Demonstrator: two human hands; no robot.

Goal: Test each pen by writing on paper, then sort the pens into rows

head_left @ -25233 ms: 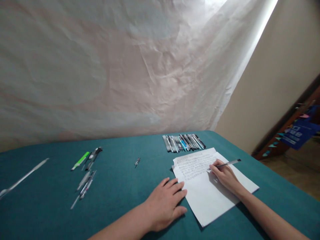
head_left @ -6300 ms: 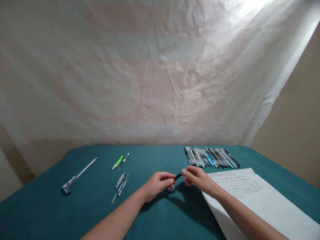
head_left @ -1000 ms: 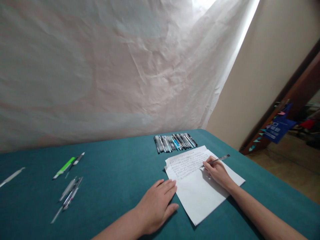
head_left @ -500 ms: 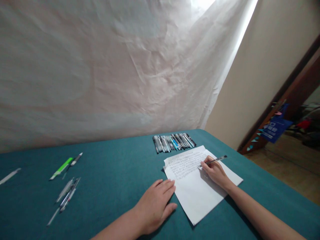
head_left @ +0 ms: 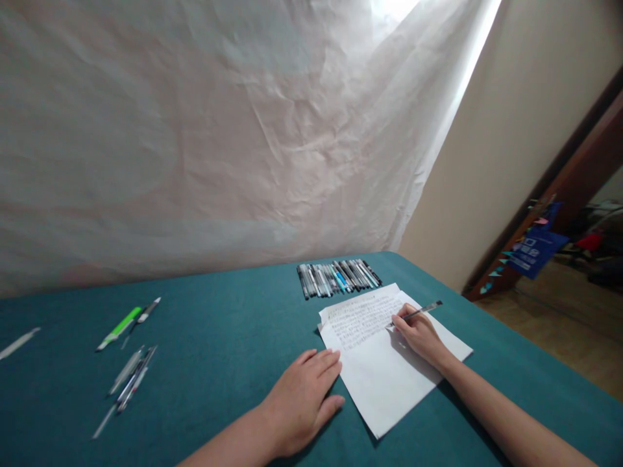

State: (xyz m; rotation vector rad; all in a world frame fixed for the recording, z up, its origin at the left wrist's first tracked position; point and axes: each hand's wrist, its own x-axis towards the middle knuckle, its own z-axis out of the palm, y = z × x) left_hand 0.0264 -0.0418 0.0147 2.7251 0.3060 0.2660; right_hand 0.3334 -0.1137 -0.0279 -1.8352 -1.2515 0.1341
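Observation:
My right hand (head_left: 417,334) is closed around a slim dark pen (head_left: 424,309), its tip down at the lines of handwriting on a white sheet of paper (head_left: 374,392). Handwriting covers the upper part of the sheet, while its lower part is blank. Another sheet lies partly beneath it, with its edges showing. To the left, my left hand (head_left: 309,399) rests flat on the table, palm down and fingers stretched out. Its fingertips touch the paper's left edge, and nothing is in it.
A neat row of several pens (head_left: 339,279) lies beyond the paper on the green tablecloth (head_left: 219,337). Off to the left are a green pen (head_left: 119,326), a loose bunch of pens (head_left: 131,376) and a pale pen (head_left: 19,342). A light curtain (head_left: 219,143) hangs behind the table.
My right hand and the pen have shifted very slightly along the written line. My left hand, the paper and the other pens stay where they were.

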